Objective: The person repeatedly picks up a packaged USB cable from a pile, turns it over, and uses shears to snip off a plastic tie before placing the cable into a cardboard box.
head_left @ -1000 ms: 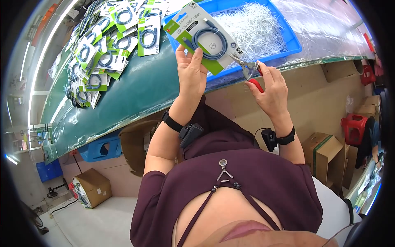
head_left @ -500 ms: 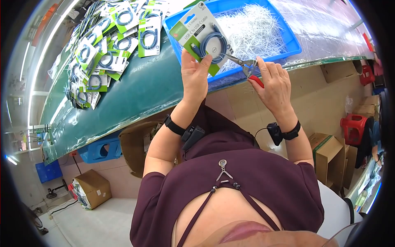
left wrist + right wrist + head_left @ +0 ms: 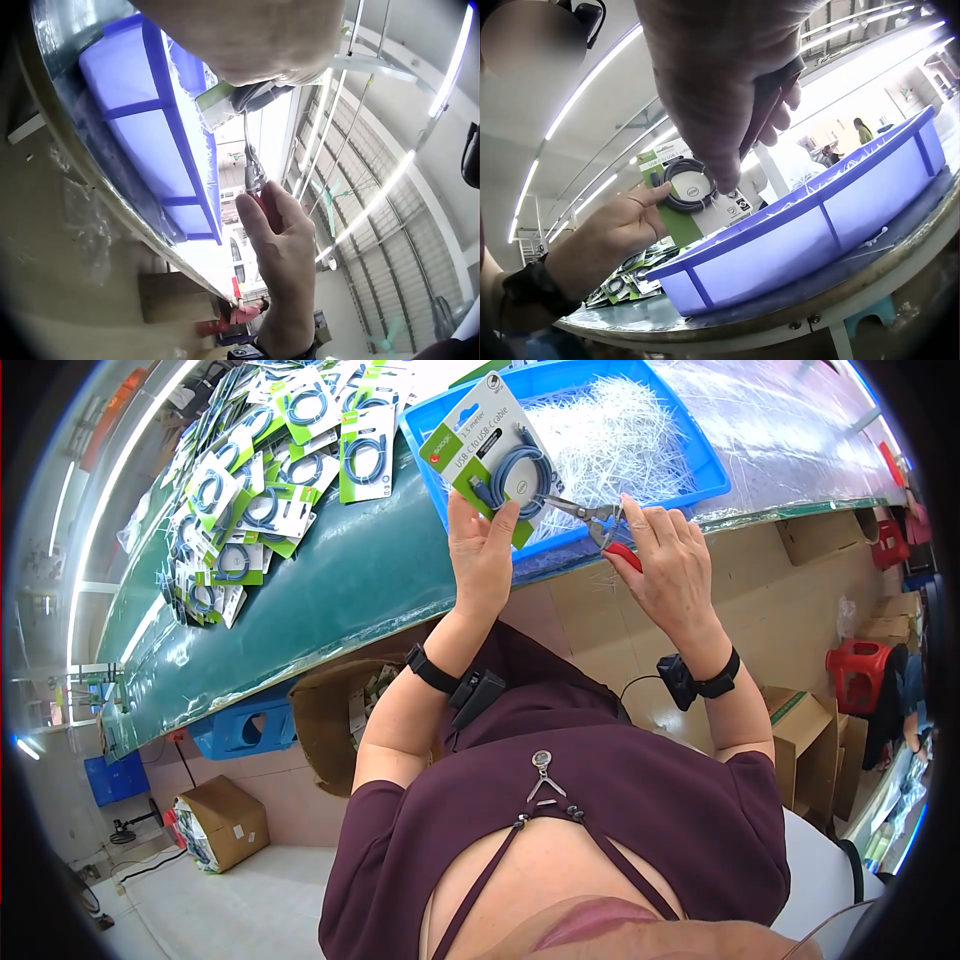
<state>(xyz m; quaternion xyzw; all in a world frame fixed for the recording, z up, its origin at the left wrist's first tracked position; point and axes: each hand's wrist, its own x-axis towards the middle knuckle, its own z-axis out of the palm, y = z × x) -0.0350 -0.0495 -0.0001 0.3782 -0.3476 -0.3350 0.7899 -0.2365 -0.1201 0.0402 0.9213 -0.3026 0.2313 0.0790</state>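
A retail card (image 3: 482, 428) printed "USB-C to USB-C cable" carries a coiled blue-grey cable (image 3: 498, 482). My left hand (image 3: 482, 565) pinches its lower edge, thumb in front near the coil, holding the card tilted above the near side of the tray. My right hand (image 3: 672, 565) grips small cutters (image 3: 602, 525) with red handles. Their metal tips reach the coil's right side in the head view. In the right wrist view, thin pale ties (image 3: 712, 195) show around the cable (image 3: 676, 202); the right hand hides the cutter tips there.
A blue tray (image 3: 708, 460) heaped with thin white plastic strips (image 3: 620, 435) stands on the green-topped table (image 3: 330, 575). Many carded cables (image 3: 235, 510) lie piled at the left. Cardboard boxes (image 3: 800, 725) and a red stool (image 3: 858, 672) stand right of the person.
The card has turned more upright and shifted slightly right with my left hand. The cutter tips have moved left and down to the coil's right side; the cutters stay in my right hand.
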